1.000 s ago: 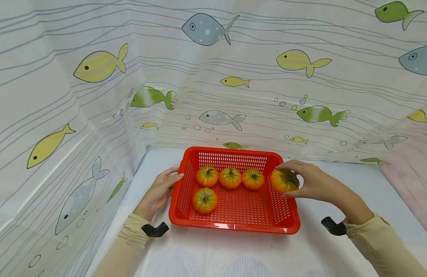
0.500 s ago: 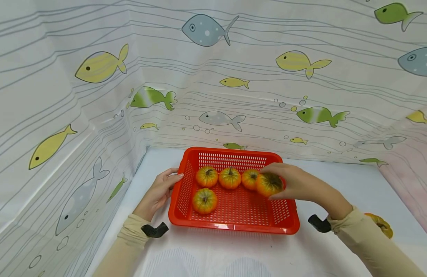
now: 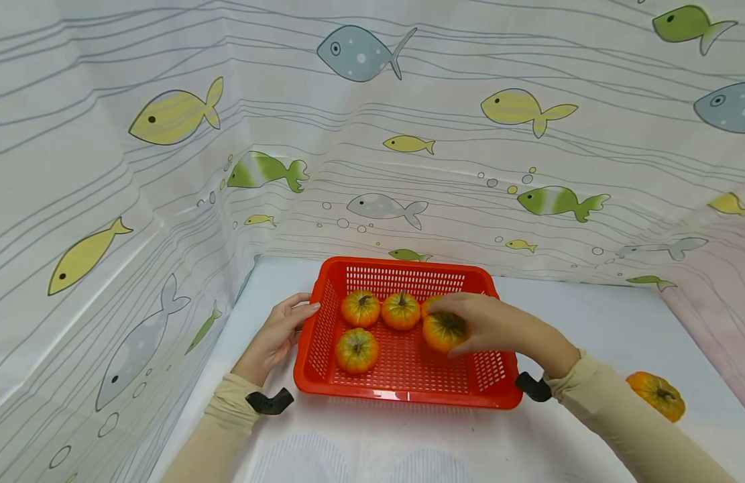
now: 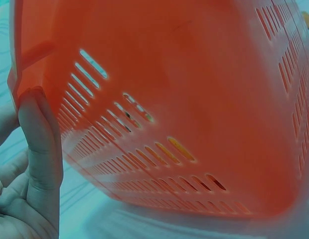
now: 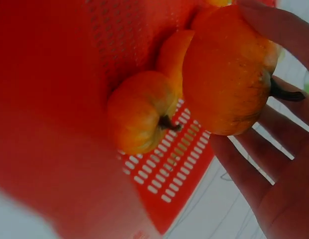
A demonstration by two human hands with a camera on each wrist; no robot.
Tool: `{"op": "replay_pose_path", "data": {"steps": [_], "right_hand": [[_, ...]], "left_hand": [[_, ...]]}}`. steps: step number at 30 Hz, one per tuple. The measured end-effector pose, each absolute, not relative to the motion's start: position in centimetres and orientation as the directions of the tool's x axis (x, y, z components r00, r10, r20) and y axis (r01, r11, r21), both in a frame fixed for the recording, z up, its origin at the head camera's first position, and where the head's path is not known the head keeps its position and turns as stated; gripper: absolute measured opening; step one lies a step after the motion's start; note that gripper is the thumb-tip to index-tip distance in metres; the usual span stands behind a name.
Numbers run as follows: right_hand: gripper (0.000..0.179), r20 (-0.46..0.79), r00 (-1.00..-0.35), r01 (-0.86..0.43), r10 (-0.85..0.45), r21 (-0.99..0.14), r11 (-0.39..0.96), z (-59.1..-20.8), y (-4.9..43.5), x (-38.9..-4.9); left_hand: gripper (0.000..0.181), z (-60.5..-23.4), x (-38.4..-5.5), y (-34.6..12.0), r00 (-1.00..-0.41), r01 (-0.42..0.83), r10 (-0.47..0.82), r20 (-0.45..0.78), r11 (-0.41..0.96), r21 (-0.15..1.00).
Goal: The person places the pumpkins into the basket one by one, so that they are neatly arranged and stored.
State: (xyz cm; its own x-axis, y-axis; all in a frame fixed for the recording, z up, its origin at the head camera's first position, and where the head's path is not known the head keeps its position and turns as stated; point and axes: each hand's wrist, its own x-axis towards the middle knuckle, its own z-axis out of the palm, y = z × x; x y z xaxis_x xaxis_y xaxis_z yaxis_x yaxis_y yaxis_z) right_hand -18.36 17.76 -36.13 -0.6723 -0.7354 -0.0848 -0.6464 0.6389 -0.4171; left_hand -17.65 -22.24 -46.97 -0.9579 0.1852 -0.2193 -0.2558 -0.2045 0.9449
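My right hand [image 3: 482, 323] holds a small orange pumpkin [image 3: 442, 332] over the inside of the red plastic basket [image 3: 408, 396]. In the right wrist view the held pumpkin [image 5: 229, 74] sits between thumb and fingers, its dark stem toward the palm. My left hand [image 3: 280, 332] grips the basket's left rim; the left wrist view shows the fingers [image 4: 42, 134] at that edge. Inside the basket, two pumpkins, one at the back left [image 3: 361, 308] and one beside it [image 3: 401, 310], form a row with a third, partly hidden behind the right hand. Another pumpkin [image 3: 357, 350] lies at the front left.
One more orange and green pumpkin [image 3: 657, 396] lies on the white tabletop [image 3: 565, 315], right of the basket and beside the right sleeve. A fish-patterned curtain [image 3: 372, 174] closes off the back and left side.
The right hand has carried its pumpkin leftward from the basket's right rim to above its right-middle part. The pumpkin on the table has come into view. The left hand stays put.
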Motion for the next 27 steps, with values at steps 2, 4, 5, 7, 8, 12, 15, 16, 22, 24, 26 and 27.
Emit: {"op": "replay_pose_path", "data": {"steps": [2,4,5,7,8,12,15,16,22,24,26,27], "right_hand": [[0.065,-0.084,-0.657,-0.663,-0.749,-0.408,0.628,-36.2,17.1,-18.3],[0.064,-0.085,-0.65,-0.674,-0.755,-0.395,0.624,-36.1,16.5,-18.4],[0.063,-0.087,-0.645,-0.679,-0.759,-0.39,0.622,-36.2,16.2,-18.4],[0.063,-0.087,-0.628,-0.696,-0.773,-0.381,0.608,-36.4,15.7,-18.5],[0.063,-0.091,-0.619,-0.704,-0.78,-0.376,0.603,-36.6,15.4,-18.6],[0.063,-0.111,-0.587,-0.732,-0.802,-0.348,0.585,-37.2,14.2,-18.7],[0.063,-0.134,-0.588,-0.734,-0.798,-0.326,0.596,-37.4,13.4,-18.7],[0.063,-0.139,-0.585,-0.736,-0.799,-0.321,0.596,-37.5,13.1,-18.7],[0.063,-0.17,-0.561,-0.767,-0.81,-0.263,0.586,-38.2,11.5,-19.1],[0.062,-0.182,-0.551,-0.771,-0.814,-0.26,0.581,-38.6,11.1,-19.2],[0.062,-0.197,-0.541,-0.771,-0.818,-0.272,0.576,-39.0,10.7,-19.3],[0.062,-0.209,-0.537,-0.769,-0.818,-0.278,0.576,-39.1,10.5,-19.3]], "left_hand": [[0.037,-47.0,-17.6,-22.3,-0.958,-0.252,0.19,-0.215,-0.199,0.947],[0.037,-47.0,-17.6,-22.3,-0.957,-0.251,0.195,-0.213,-0.196,0.948],[0.037,-47.0,-17.6,-22.3,-0.958,-0.25,0.194,-0.212,-0.196,0.948],[0.037,-47.0,-17.6,-22.3,-0.959,-0.249,0.19,-0.211,-0.199,0.948],[0.037,-47.0,-17.6,-22.3,-0.958,-0.25,0.192,-0.212,-0.201,0.947],[0.037,-46.9,-17.7,-22.3,-0.957,-0.256,0.193,-0.217,-0.208,0.944],[0.036,-46.8,-17.6,-22.3,-0.957,-0.258,0.191,-0.22,-0.208,0.943],[0.036,-46.8,-17.6,-22.3,-0.957,-0.257,0.191,-0.219,-0.206,0.944],[0.036,-46.7,-17.7,-22.3,-0.958,-0.25,0.196,-0.21,-0.203,0.947],[0.036,-46.7,-17.7,-22.3,-0.958,-0.252,0.193,-0.212,-0.212,0.944],[0.037,-46.8,-17.7,-22.3,-0.956,-0.255,0.199,-0.213,-0.213,0.943],[0.037,-46.8,-17.7,-22.3,-0.957,-0.257,0.196,-0.216,-0.215,0.942]]}}
